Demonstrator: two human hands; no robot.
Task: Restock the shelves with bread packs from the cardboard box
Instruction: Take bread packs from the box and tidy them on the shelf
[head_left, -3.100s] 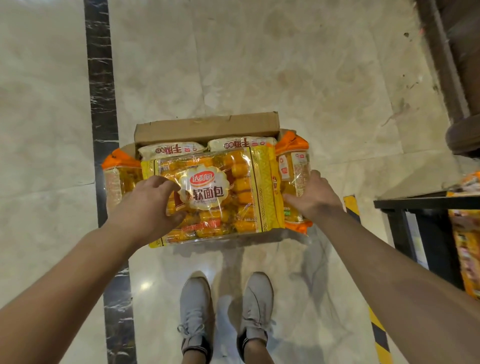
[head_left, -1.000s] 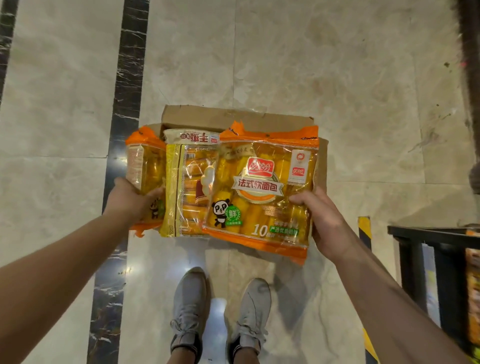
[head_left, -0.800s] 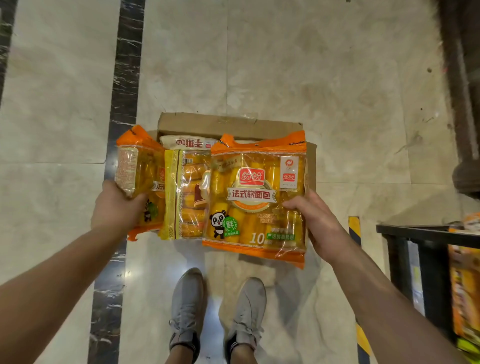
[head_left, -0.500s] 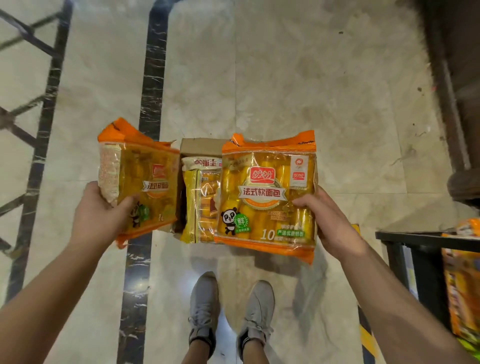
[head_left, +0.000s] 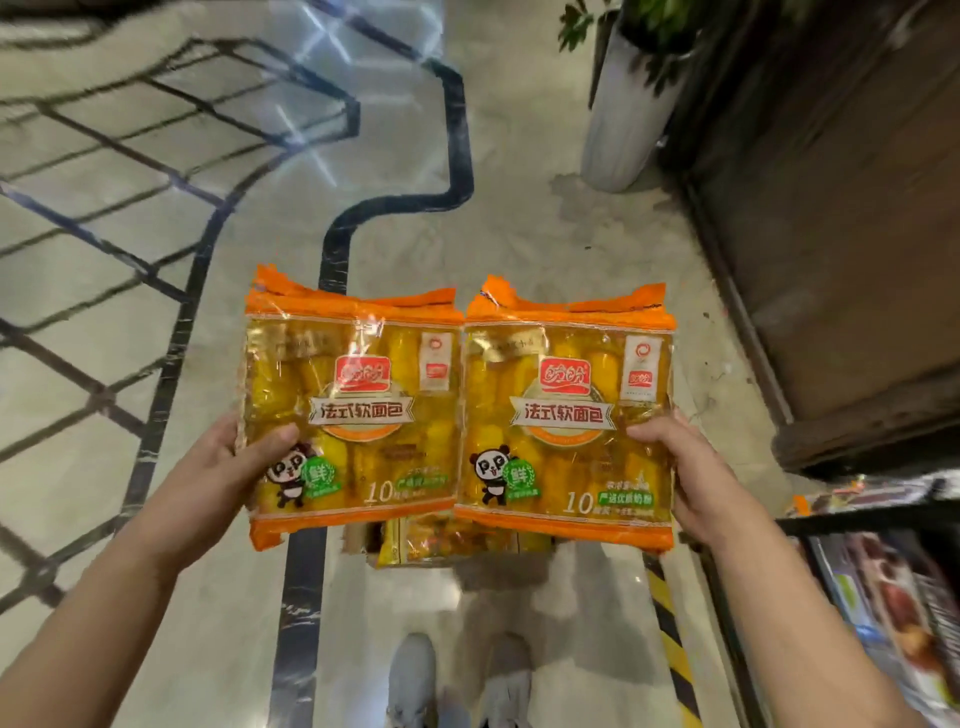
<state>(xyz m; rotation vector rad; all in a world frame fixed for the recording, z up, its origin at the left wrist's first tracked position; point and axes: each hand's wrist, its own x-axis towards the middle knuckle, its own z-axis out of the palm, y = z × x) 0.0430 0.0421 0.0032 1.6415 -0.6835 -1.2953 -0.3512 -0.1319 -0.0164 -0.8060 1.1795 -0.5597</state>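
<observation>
Above the marble floor (head_left: 545, 244), the left hand (head_left: 228, 467) grips one orange bread pack (head_left: 353, 410) by its left edge, thumb curled over the front. Beside it, edges touching, a second bread pack (head_left: 566, 415) is gripped at its right edge by the right hand (head_left: 680, 467). Below them, more packs (head_left: 447, 538) show in the cardboard box, near the grey shoes (head_left: 457, 686).

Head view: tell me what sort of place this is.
Probably a shop: the left hand and right hand hold matching bread packs, and a dark shelf beside them carries packaged goods; hazard tape marks the floor.
</observation>
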